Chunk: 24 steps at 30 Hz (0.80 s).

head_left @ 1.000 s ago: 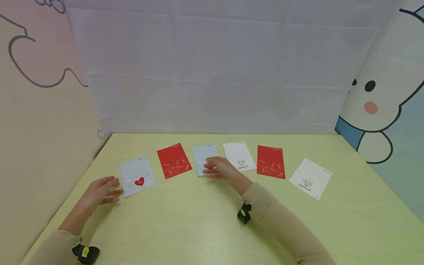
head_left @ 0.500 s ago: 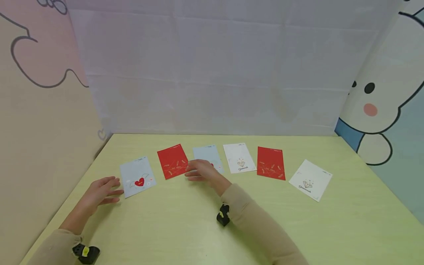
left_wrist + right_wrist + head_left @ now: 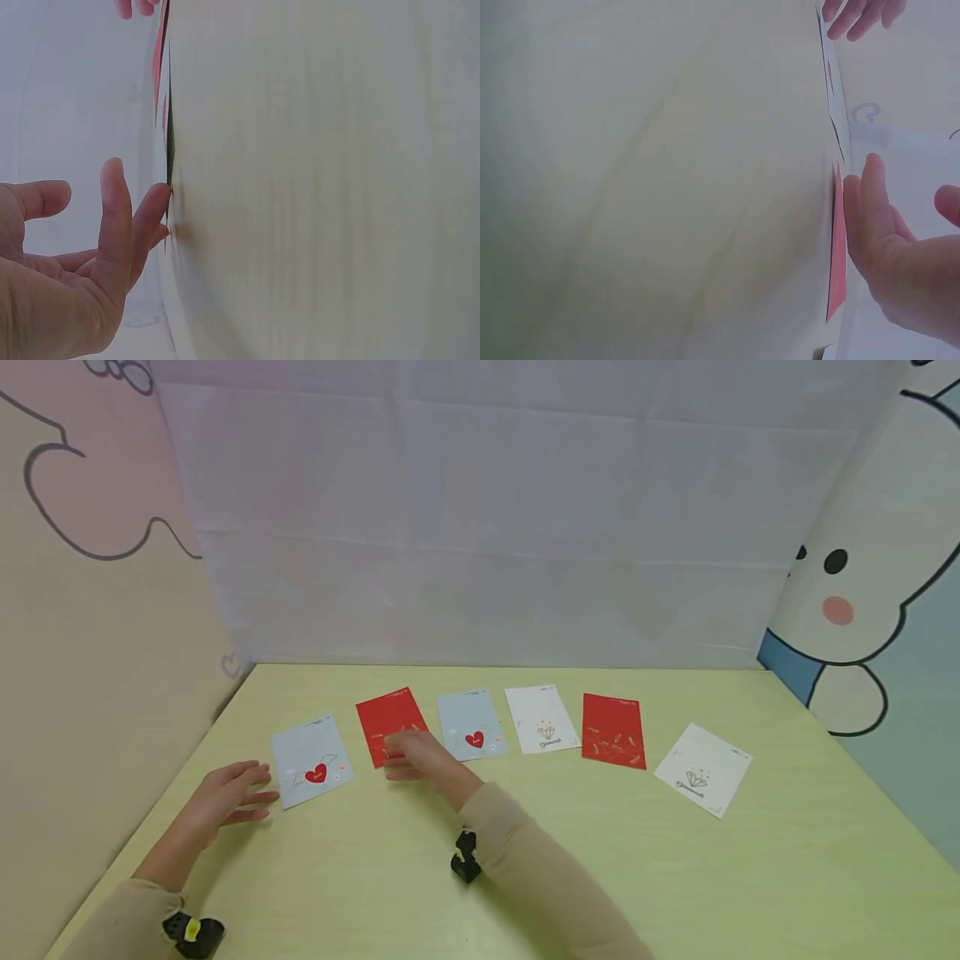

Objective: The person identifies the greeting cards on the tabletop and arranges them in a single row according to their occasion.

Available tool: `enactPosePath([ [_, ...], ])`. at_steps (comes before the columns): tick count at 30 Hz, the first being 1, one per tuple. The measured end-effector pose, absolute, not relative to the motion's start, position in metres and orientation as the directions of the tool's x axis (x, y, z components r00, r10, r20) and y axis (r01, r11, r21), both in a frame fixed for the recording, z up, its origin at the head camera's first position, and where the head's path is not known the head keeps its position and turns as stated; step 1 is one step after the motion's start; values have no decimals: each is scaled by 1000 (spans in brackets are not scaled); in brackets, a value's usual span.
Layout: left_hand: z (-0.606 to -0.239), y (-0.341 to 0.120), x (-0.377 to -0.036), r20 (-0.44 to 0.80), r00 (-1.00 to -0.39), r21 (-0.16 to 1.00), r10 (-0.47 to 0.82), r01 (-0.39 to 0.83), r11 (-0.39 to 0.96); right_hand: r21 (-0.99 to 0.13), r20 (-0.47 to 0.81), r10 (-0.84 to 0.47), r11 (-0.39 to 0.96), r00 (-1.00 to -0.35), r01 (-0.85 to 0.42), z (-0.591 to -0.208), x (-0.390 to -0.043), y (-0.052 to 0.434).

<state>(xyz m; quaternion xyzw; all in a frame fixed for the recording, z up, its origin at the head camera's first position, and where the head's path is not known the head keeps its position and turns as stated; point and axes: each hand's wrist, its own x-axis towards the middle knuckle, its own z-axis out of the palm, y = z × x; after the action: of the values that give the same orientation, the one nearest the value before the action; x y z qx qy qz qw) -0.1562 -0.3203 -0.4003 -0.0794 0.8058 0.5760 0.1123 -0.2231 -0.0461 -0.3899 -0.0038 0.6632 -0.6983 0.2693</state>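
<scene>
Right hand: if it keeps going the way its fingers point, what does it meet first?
The right hand points left over the red card; straight on, it would probably reach the pale blue heart card near the left hand first.

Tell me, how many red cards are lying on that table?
2. One red card is second from the left, partly under the right hand. The other red card is second from the right, between two white diamond cards. Nothing seems hidden.

Bright, even, soft light with faint shadows; wrist views are hazy, washed-out and close-up blurred.
</scene>
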Motion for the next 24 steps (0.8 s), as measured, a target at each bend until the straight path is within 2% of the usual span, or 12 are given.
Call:
enactPosePath([
  [2, -396, -316, -154, -279, -960, 897, -4, -262, 355, -927, -350, -388, 12, -853, 375, -391, -222, -50],
  [9, -442, -348, -176, -233, -972, 903, -7, -219, 370, -918, -366, -383, 0, -848, 396, -392, -219, -64],
  [17, -396, -317, -155, -307, -952, 883, 9, -281, 376, -910, -398, -381, 47, -835, 412, -389, -213, -77],
  [24, -386, -310, -151, -300, -954, 892, 11, -276, 358, -912, -388, -427, 51, -817, 406, -390, -210, -81],
])
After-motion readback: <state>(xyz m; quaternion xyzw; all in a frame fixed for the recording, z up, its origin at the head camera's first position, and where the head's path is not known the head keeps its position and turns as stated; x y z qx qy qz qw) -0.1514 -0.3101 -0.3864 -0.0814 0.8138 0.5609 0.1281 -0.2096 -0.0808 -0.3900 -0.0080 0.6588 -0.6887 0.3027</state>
